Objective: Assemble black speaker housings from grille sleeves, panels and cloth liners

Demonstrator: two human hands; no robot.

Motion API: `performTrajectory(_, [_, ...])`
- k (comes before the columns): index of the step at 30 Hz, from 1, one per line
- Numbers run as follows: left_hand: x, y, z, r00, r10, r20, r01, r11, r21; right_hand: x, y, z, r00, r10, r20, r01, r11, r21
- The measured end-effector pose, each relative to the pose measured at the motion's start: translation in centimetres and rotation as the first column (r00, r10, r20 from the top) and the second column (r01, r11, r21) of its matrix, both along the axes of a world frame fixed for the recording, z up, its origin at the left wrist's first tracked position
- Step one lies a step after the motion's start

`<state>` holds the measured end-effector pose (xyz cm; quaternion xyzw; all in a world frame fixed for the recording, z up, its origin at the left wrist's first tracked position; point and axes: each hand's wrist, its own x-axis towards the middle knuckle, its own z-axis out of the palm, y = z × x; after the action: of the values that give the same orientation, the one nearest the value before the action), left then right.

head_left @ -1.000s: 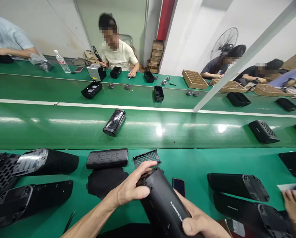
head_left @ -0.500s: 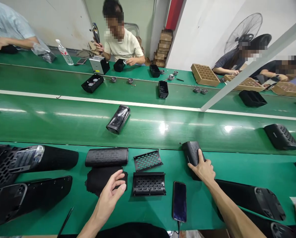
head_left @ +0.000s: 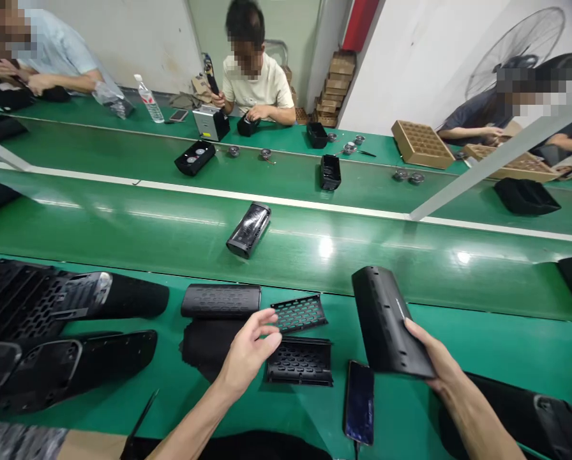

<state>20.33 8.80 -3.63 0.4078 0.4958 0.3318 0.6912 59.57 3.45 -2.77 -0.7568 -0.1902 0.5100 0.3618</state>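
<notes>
My right hand grips a black curved speaker casing by its lower right edge, thumb on its face, and holds it tilted above the bench. My left hand hovers with fingers apart and nothing in them, in front of two black perforated grilles. The thinner grille lies behind the deeper grille. Left of them rests a rounded black grille cover, with black cloth-like sheets in front of it, partly hidden by my left hand.
A phone on a cable lies near the bench edge. Black housings stand at left and right. A glossy black speaker sits on the green belt. Co-workers sit across it, near a slanted white post.
My right hand has lifted the casing off the bench and turned it to show a broader face. My left hand has moved right, toward the grilles. The camera view has shifted.
</notes>
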Motion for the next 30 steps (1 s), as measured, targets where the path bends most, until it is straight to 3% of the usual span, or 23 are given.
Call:
performTrajectory(2, [1.7, 2.4, 0.3, 0.993, 0.020, 0.116, -0.014, 0.999, -0.051, -2.8, -1.2, 0.4, 0.935, -0.121, -0.334, 0.117, 0.993, -0.034])
performTrajectory(3, [2.4, 3.6, 0.4, 0.984, 0.019, 0.179, -0.003, 0.996, -0.089, -4.3, -1.7, 0.3, 0.897, -0.132, -0.421, 0.113, 0.991, -0.069])
performTrajectory(5, [3.3, 5.7, 0.6, 0.949, -0.063, 0.310, 0.108, 0.986, -0.129, -7.1, -2.5, -0.2, 0.831, -0.060, -0.553, 0.001, 0.994, -0.107])
performTrajectory(8, [3.3, 7.5, 0.8, 0.855, -0.292, 0.429, 0.364, 0.927, -0.094, -9.8, -2.6, -1.1, 0.714, 0.097, -0.694, -0.200, 0.977, -0.070])
performTrajectory(11, [2.6, 7.5, 0.5, 0.841, -0.365, 0.400, 0.421, 0.905, -0.060, -10.8, -1.9, -1.2, 0.659, 0.116, -0.743, -0.251, 0.965, -0.071])
performTrajectory(14, [1.9, 6.9, -0.2, 0.915, -0.255, 0.313, 0.288, 0.956, -0.064, -10.7, -1.8, -0.6, 0.699, -0.005, -0.715, -0.091, 0.991, -0.097])
performTrajectory(16, [1.7, 6.7, -0.6, 0.955, -0.161, 0.249, 0.184, 0.980, -0.074, -10.4, -2.3, 0.0, 0.744, -0.064, -0.665, 0.042, 0.998, -0.048])
performTrajectory(18, [1.7, 6.9, -0.7, 0.979, -0.097, 0.178, 0.115, 0.989, -0.095, -10.4, -3.0, 0.2, 0.822, -0.056, -0.566, 0.075, 0.997, 0.010])
performTrajectory(22, [2.1, 7.8, -0.7, 0.987, -0.125, 0.106, 0.138, 0.982, -0.130, -11.4, -3.6, -0.1, 0.932, -0.044, -0.361, 0.074, 0.995, 0.070])
performTrajectory(26, [2.6, 8.4, -1.0, 0.969, -0.201, 0.142, 0.216, 0.971, -0.103, -11.9, -3.1, -0.4, 0.948, -0.094, -0.303, 0.128, 0.987, 0.095])
performTrajectory(30, [3.6, 8.5, -1.8, 0.986, -0.124, 0.113, 0.134, 0.987, -0.085, -11.0, -2.5, -0.7, 0.949, -0.128, -0.287, 0.155, 0.985, 0.074])
